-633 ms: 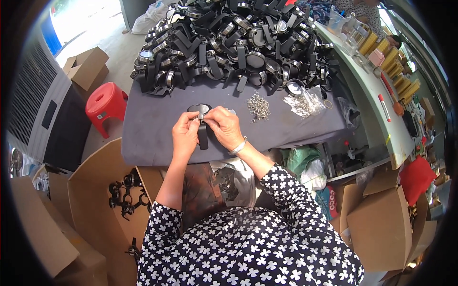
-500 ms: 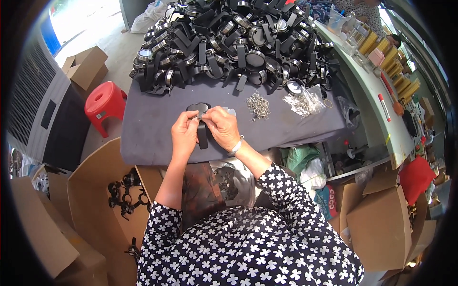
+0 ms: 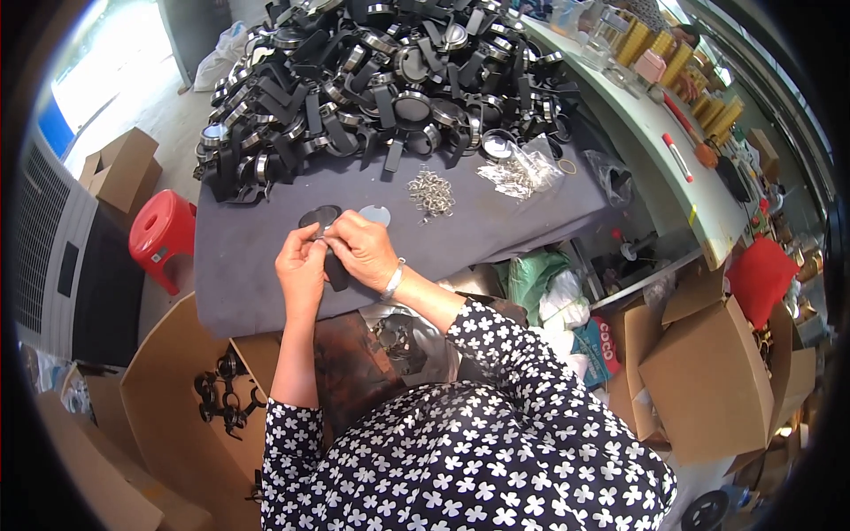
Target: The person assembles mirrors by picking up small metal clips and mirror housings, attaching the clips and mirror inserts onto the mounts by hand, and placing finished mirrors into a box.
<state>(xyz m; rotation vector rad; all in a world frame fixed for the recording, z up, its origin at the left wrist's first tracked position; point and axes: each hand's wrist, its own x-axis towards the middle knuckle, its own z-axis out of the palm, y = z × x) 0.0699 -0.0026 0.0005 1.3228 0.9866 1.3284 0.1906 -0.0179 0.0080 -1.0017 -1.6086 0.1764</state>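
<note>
My left hand [image 3: 301,264] is closed on a black lid with a handle, its round dark top [image 3: 320,215] showing just beyond my fingers and its flat black handle [image 3: 336,273] pointing toward me. From the other side my right hand [image 3: 366,257] pinches at the joint between top and handle; a small silvery glint shows there, too tiny to make out. Beyond my right hand a clear round disc [image 3: 375,215] lies on the grey cloth. To the right sit a heap of small metal rings or clips [image 3: 431,193] and a pile of thin silver pins [image 3: 505,180].
A large mound of similar black lids with metal rims [image 3: 390,93] covers the far part of the cloth-covered table [image 3: 248,265]. A plastic bag [image 3: 542,164] lies beside the pins. Around the table stand a red stool [image 3: 164,228], an open carton [image 3: 173,389] with black rings, and another carton [image 3: 699,380].
The whole view has shifted, so table and hands appear farther left and a little lower. My hands stay together on the lid; the clear disc now shows more fully.
</note>
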